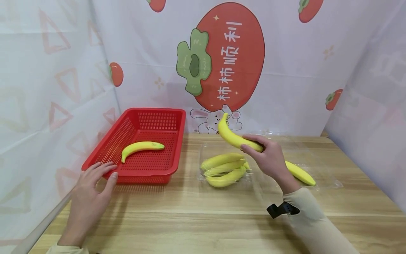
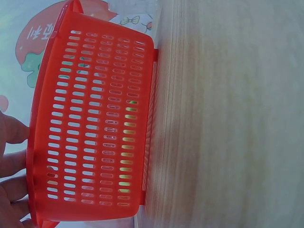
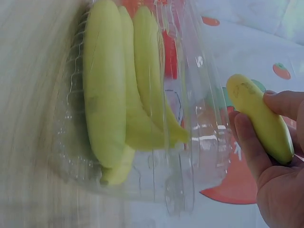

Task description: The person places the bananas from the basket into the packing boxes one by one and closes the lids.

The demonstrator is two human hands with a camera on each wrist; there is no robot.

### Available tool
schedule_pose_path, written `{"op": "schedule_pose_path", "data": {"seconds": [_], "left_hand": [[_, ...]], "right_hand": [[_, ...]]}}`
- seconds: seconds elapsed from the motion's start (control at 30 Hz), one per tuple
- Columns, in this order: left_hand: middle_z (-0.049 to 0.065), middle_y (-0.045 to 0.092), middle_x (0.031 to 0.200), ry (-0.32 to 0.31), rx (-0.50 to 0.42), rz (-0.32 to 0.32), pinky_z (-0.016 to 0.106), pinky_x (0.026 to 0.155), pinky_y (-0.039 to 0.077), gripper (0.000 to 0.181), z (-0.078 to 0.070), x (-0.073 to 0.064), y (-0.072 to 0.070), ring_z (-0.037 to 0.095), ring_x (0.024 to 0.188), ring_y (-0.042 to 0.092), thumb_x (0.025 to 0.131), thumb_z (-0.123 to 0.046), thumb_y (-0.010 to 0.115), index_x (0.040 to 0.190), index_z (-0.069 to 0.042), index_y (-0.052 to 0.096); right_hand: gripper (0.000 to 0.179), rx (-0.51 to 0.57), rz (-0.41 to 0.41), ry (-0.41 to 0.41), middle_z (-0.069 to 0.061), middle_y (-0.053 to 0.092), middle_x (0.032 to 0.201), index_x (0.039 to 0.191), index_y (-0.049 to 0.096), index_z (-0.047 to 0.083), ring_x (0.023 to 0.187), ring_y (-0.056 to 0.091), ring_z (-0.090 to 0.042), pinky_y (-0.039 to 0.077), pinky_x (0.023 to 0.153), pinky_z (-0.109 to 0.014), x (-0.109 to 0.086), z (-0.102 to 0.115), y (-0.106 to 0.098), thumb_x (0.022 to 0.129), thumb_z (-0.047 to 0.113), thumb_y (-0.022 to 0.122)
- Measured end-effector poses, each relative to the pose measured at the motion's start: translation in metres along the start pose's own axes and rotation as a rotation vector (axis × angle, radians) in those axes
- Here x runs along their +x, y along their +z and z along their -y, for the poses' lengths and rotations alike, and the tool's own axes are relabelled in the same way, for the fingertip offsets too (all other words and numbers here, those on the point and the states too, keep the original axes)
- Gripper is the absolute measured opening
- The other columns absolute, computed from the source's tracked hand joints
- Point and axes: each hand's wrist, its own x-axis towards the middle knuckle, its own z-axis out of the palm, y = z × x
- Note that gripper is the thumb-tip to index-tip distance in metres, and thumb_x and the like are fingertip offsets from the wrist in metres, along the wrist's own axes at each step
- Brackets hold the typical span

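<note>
My right hand grips a yellow banana by its lower end, thumb and fingers round it, raised above a clear plastic container. Several more bananas lie inside that container. At the left, my left hand rests at the near left corner of a red basket, its fingertips at the rim. Inside the basket lies one banana. The left wrist view shows the fingers against the rim and the basket's slotted side.
Another banana lies right of the container, partly behind my right wrist, by a clear plastic sheet or lid. Everything stands on a wooden table. A printed cloth hangs behind, and white cloth walls the left side.
</note>
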Motion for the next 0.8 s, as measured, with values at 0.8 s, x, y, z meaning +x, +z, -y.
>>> {"op": "schedule_pose_path", "data": {"seconds": [0.8], "left_hand": [[0.02, 0.065, 0.147, 0.0, 0.004, 0.004, 0.073, 0.122, 0.031, 0.038, 0.002, 0.002, 0.0, 0.045, 0.148, 0.044, 0.105, -0.027, 0.067, 0.137, -0.007, 0.07]], "right_hand": [[0.034, -0.101, -0.104, -0.013, 0.001, 0.083, 0.104, 0.128, 0.078, 0.014, 0.07, 0.069, 0.007, 0.048, 0.053, -0.016, -0.019, -0.033, -0.05, 0.095, 0.024, 0.082]]}}
